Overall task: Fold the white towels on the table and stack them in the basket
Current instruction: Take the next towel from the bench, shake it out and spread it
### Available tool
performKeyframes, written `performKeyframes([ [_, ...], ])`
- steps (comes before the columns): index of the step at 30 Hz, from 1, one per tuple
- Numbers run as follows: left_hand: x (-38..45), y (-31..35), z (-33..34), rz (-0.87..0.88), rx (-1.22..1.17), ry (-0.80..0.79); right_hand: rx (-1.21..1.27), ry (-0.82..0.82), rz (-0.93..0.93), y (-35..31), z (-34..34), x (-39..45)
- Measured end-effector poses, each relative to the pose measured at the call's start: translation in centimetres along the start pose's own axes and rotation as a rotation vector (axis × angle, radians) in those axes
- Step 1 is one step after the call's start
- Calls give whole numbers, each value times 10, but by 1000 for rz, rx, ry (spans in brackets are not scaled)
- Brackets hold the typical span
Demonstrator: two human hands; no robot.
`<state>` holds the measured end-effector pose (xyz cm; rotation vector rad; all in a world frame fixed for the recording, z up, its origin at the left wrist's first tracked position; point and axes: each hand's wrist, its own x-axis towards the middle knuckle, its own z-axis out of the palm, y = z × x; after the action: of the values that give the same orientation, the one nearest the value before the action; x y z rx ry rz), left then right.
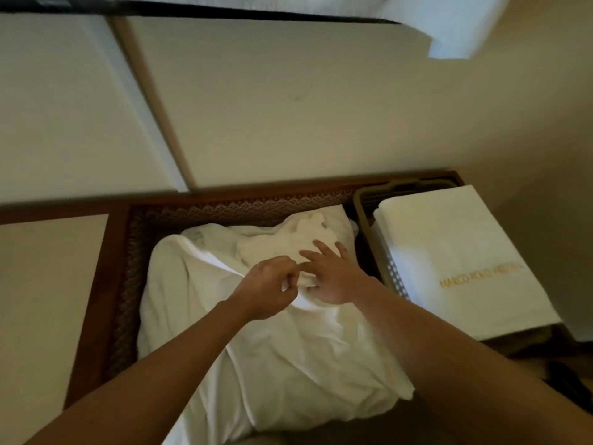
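Your left hand [268, 289] is clenched on a fold of the crumpled white towels [256, 332], pinching the cloth where a taut ridge runs off toward the upper left of the frame. Your right hand [333, 274] lies just beside it, touching the same heap, with its fingers spread fairly straight over the cloth; whether its thumb pinches an edge underneath is hidden, so you cannot tell. The heap fills the centre and lower centre of the frame on the dark wooden table [96, 284], its long axis running from upper centre down toward the lower edge of the frame, along your forearms.

The basket [364, 207] stands at centre right, just beside the heap's upper right edge, and already carries a folded stack of towels [449, 239] with gold lettering on top. It lies to the right of both hands, so your right hand is the nearer one to it.

The likely next move is to find a corner: the pinched ridge gives you one edge, and drawing the hands apart along it should probably open the towel out.
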<state>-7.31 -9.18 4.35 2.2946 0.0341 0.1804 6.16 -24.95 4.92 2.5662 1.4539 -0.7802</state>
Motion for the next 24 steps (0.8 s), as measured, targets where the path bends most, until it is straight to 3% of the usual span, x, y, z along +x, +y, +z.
performKeyframes([
  [2,-36,23,-3,11,-38,143,117,1,110,-20,8,-31],
  [4,-65,34,-4,-39,-50,212,281,123,150,-33,13,-56],
  [8,-134,37,-7,-210,77,-17,653,320,30,-71,21,-117],
  [11,-188,28,-9,-311,338,-146,898,234,6,-117,25,-169],
  [14,-231,24,-17,-387,493,-123,1126,49,45,-154,27,-209],
  [16,-258,29,-25,-417,392,-120,1170,-48,68,-171,32,-231],
  [20,-307,54,-44,-374,-70,-25,1054,-160,196,-209,56,-257],
  [24,-353,64,-64,-320,-146,-249,826,-213,261,-262,80,-258],
])
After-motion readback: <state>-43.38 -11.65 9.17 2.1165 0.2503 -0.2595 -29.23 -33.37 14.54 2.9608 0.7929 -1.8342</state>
